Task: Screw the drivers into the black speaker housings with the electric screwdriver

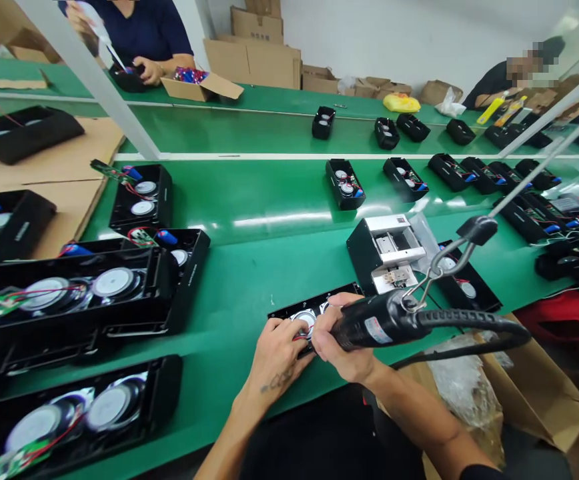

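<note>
My right hand is wrapped round a black electric screwdriver, which hangs from a metal hook and trails a coiled black cable. The tool's tip is hidden behind my fingers. Below it lies a black speaker housing with round white-centred speakers. My left hand rests on the housing's near left part, its fingers bent together over a speaker and red wires; what the fingertips hold, if anything, is hidden. Just behind the housing stands a black and silver screw feeder.
Several speaker housings crowd the left side. More stand along the green bench at the back and right. An open housing lies right of the feeder. Two people work across the bench. Cardboard and plastic wrap are at the lower right.
</note>
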A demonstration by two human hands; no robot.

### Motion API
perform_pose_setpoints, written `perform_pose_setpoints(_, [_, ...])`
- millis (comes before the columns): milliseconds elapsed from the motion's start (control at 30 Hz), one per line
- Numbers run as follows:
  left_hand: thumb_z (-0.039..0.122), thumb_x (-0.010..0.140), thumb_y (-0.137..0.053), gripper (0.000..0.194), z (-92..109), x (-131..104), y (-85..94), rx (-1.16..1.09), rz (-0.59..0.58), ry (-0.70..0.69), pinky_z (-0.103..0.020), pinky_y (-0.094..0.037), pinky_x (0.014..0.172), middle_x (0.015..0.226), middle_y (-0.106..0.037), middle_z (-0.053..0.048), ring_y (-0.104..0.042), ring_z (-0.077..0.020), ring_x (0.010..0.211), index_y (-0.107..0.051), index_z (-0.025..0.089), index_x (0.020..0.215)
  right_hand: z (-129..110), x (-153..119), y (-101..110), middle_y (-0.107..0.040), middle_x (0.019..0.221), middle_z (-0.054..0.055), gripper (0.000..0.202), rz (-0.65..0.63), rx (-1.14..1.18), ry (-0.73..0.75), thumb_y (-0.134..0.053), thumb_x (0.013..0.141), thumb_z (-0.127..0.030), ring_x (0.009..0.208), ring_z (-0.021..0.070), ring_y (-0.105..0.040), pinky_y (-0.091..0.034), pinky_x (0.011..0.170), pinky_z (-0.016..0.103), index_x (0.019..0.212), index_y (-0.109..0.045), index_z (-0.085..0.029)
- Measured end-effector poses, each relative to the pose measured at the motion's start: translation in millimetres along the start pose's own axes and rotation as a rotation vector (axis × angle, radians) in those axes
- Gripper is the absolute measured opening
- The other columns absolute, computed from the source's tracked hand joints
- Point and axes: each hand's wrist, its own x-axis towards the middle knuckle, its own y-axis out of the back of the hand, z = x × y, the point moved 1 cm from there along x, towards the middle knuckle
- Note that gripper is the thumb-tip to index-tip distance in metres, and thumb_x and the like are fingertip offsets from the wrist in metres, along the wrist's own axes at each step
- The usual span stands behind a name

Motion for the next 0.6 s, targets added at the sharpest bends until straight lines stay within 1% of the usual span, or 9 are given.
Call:
perform_pose_setpoints(100, [0.027, 0.101, -0.068, 0.014, -0.3, 0.6, 0.0, -0.014, 0.012, -0.004, -0.039, -0.038, 0.081, 0.1, -0.074, -0.003, -0.063, -0.0193, 0.086, -0.078, 0.023, 0.092, -0.3, 1.2, -4.3, -0.058, 0.067, -0.007, 0.028, -0.052, -0.003, 0.041, -0.075, 0.095, -0.031, 0.062, 0.0187, -0.064, -0.061, 0.063, 0.036, 0.119, -0.061, -0.032])
perform_pose_setpoints(233, [0.033, 0.104, -0.066, 0.021, 0.5, 2.4, 1.8, -0.019, 0.017, -0.008, -0.039, -0.036, 0.079, 0.093, -0.071, -0.003, -0.061, -0.0191, 0.084, -0.076, 0.023, 0.09, -0.2, 5.2, -8.4, -0.058, 0.066, -0.007, 0.027, -0.041, -0.033, 0.047, -0.076, 0.095, -0.035, 0.059, 0.0177, -0.061, -0.063, 0.067, 0.038, 0.116, -0.06, -0.031])
perform_pose_setpoints(300, [0.033, 0.105, -0.064, 0.022, 1.5, 2.9, 2.7, -0.013, 0.009, -0.003, -0.039, -0.036, 0.078, 0.091, -0.07, -0.002, -0.061, -0.0191, 0.084, -0.076, 0.023, 0.089, -1.6, 7.2, -9.0, -0.057, 0.064, -0.009, 0.024, -0.069, -0.063, 0.091, -0.074, 0.096, -0.031, 0.056, 0.0168, -0.059, -0.064, 0.071, 0.039, 0.114, -0.059, -0.03])
perform_pose_setpoints(400, [0.03, 0.106, -0.061, 0.021, 2.9, 2.0, 2.5, -0.022, 0.004, 0.014, -0.039, -0.035, 0.078, 0.092, -0.071, -0.002, -0.061, -0.0197, 0.085, -0.076, 0.023, 0.093, -7.4, 8.1, -8.8, -0.06, 0.067, -0.009, 0.02, -0.139, -0.155, 0.188, -0.071, 0.093, -0.023, 0.057, 0.0173, -0.061, -0.065, 0.077, 0.041, 0.105, -0.057, -0.031])
perform_pose_setpoints(467, [0.028, 0.106, -0.06, 0.021, 2.9, 0.1, 0.6, -0.037, -0.004, 0.029, -0.04, -0.036, 0.078, 0.093, -0.072, -0.003, -0.061, -0.0203, 0.085, -0.075, 0.024, 0.093, -13.6, 7.6, -9.5, -0.062, 0.069, -0.008, 0.02, -0.174, -0.193, 0.201, -0.07, 0.091, -0.021, 0.059, 0.0186, -0.064, -0.065, 0.072, 0.04, 0.101, -0.057, -0.031])
perform_pose_setpoints(533, [0.029, 0.105, -0.06, 0.02, 2.1, -2.7, -2.9, -0.05, -0.023, 0.04, -0.04, -0.037, 0.078, 0.093, -0.072, -0.003, -0.061, -0.0208, 0.086, -0.075, 0.025, 0.092, -20.2, 7.2, -11.8, -0.065, 0.071, -0.005, 0.019, -0.189, -0.208, 0.165, -0.071, 0.087, -0.022, 0.061, 0.0206, -0.066, -0.065, 0.066, 0.04, 0.098, -0.058, -0.031])
perform_pose_setpoints(600, [0.03, 0.103, -0.061, 0.017, 1.0, -6.0, -7.2, -0.058, -0.036, 0.062, -0.041, -0.038, 0.079, 0.096, -0.073, -0.003, -0.062, -0.0211, 0.088, -0.076, 0.026, 0.096, -25.2, 7.6, -14.7, -0.067, 0.071, -0.004, 0.02, -0.146, -0.212, 0.085, -0.078, 0.08, -0.025, 0.062, 0.023, -0.067, -0.064, 0.062, 0.041, 0.09, -0.061, -0.031])
